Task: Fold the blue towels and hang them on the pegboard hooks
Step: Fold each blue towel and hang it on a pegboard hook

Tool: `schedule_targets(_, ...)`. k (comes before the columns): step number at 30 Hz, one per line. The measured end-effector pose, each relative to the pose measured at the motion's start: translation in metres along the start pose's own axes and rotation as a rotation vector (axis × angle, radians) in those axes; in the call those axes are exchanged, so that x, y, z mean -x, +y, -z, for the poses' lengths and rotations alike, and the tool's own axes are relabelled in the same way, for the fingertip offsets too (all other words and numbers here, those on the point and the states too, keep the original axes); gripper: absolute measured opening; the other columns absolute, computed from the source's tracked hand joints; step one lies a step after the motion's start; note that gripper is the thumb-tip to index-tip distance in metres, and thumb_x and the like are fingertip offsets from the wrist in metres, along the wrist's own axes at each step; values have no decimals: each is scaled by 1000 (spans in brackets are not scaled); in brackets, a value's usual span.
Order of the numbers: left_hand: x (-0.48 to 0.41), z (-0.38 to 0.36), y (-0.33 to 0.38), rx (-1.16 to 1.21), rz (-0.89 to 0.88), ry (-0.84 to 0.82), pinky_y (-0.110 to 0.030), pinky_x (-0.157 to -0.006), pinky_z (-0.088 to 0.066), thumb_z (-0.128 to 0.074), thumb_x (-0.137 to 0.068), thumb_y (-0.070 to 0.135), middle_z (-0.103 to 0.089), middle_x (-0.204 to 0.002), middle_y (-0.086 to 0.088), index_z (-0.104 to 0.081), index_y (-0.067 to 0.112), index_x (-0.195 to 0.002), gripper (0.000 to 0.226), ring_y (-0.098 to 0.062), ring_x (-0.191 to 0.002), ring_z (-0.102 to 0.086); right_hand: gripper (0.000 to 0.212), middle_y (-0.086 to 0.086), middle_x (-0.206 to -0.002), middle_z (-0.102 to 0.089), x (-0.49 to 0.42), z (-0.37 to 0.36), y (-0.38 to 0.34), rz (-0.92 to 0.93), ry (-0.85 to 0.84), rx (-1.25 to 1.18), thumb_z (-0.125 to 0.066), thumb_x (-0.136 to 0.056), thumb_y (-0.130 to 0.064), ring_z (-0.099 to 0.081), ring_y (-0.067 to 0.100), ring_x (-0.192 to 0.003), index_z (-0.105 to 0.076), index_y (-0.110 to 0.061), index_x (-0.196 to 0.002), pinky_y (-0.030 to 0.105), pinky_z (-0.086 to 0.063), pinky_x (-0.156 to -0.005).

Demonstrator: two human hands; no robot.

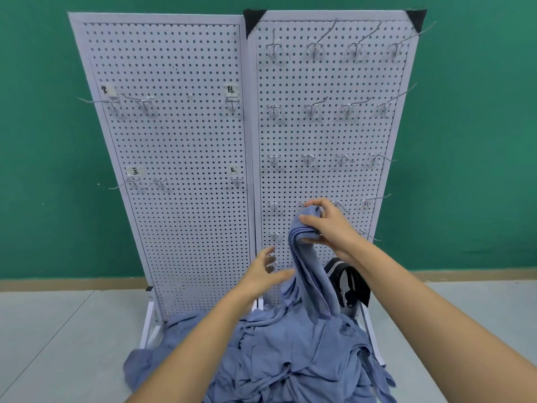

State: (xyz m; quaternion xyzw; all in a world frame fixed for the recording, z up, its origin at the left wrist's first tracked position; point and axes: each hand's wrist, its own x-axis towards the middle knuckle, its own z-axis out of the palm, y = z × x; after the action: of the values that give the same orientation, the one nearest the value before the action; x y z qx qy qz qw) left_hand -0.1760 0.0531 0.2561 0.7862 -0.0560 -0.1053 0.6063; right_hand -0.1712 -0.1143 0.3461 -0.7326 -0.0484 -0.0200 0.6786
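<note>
Right hand (325,225) grips the bunched top of a blue towel (305,257), lifted off the pile (290,353) in front of the right pegboard (328,135), likely to reach a hook. Left hand (266,274) is released, fingers loose beside the hanging cloth, probably to steady it.

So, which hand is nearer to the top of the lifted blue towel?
Right. The right hand grips the lifted towel at its top; the left hand is open, lower, left of its hanging part.
</note>
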Motion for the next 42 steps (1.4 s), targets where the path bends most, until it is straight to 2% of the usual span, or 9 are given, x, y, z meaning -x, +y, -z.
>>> schedule_targets(4, -4, -34, 0, -14, -113, 42, -18, -83, -42, -78, -78, 25, -50, -116, 15, -33, 27, -134, 73, -7, -110, -52, 24, 9, -102, -59, -1, -8, 5, -3, -2, -81, -58, -94, -9, -67, 19, -73, -50, -14, -116, 27, -57, -59)
schedule_targets(10, -19, -9, -12, -119, -120, 376, -18, -63, -46, -58, -91, 6, -65, -100, 1, -53, 22, -118, 32, -8, -78, -58, 19, 17, -105, -60, -5, 18, 25, -77, 93, -304, -55, -95, -7, -63, 20, -69, -52, -14, -112, 26, -54, -55)
schedule_targets(15, -24, 18, -25, -363, -118, 424, -30, -71, -50, -60, -89, 11, -66, -98, 3, -62, 20, -103, 17, -15, -84, -60, 41, 5, -115, -50, -4, 34, 89, -198, 50, 450, -62, -90, -11, -54, 22, -98, -52, -17, -129, 32, -46, -81)
schedule_targets(18, -29, 10, -36, -454, -115, 385, -30, -67, -49, -60, -89, 13, -67, -92, 3, -66, 20, -99, 14, -17, -80, -59, 46, 0, -122, -51, -3, 7, 112, -88, -102, 536, -67, -86, -15, -51, 21, -117, -52, -16, -129, 24, -41, -89)
schedule_targets(21, -37, -3, -48, -490, -115, 337, -30, -68, -49, -62, -83, 14, -66, -86, 8, -67, 25, -92, 15, -14, -77, -59, 61, 0, -128, -49, -9, -20, 140, -18, -203, 686, -74, -78, -27, -47, 17, -118, -48, -18, -132, 30, -40, -97)
schedule_targets(27, -59, -6, -81, -619, -41, 205, -35, -76, -54, -63, -79, 11, -71, -91, 2, -68, 23, -91, 18, -17, -84, -64, 25, 9, -107, -62, -22, -26, 187, 20, -88, 903, -53, -88, -10, -56, 26, -90, -58, -11, -113, 36, -45, -69)
schedule_targets(32, -98, 5, -82, -643, -95, 268, -33, -69, -51, -59, -86, 12, -66, -87, 6, -67, 24, -94, 16, -18, -80, -61, 22, 11, -98, -64, -63, -28, 199, 41, 50, 792, -53, -84, -3, -59, 28, -85, -62, -8, -104, 37, -47, -71)
schedule_targets(37, -158, 12, -90, -570, -187, 375, -37, -70, -53, -59, -87, 8, -67, -93, 3, -66, 17, -97, 15, -17, -80, -60, 28, 8, -116, -45, -119, -38, 210, 25, 158, 706, -54, -90, -1, -42, 13, -84, -54, -5, -118, 14, -28, -70)
schedule_targets(42, -199, 9, -131, -515, -209, 408, -27, -73, -41, -56, -89, 2, -55, -101, 2, -60, 10, -106, 19, -13, -86, -50, 25, 10, -113, -44, -151, -52, 248, -49, 208, 617, -52, -91, 1, -43, 17, -82, -48, -4, -115, 21, -32, -68)
